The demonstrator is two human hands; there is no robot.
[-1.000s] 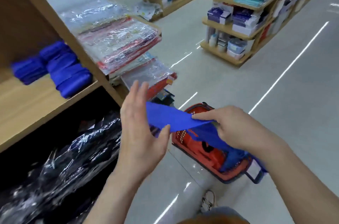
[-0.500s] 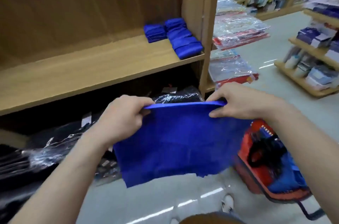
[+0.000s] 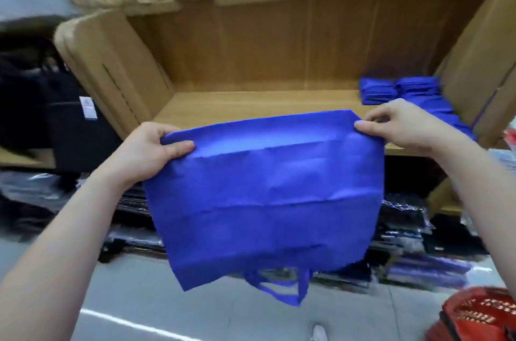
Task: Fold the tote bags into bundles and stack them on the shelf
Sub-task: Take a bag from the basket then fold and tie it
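While the blue tote bag [image 3: 265, 187] hangs flat with its handles [image 3: 279, 287] dangling underneath, the left hand [image 3: 150, 150] pinches one top corner and the right hand [image 3: 402, 128] pinches the other. The held edge runs left to right along the wooden shelf's [image 3: 251, 106] front edge. The folded blue bundles [image 3: 379, 90] sit at the shelf's right end, so the right hand's closer.

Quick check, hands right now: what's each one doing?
Left hand: pinches the blue tote bag's top left corner.
Right hand: pinches its top right corner.
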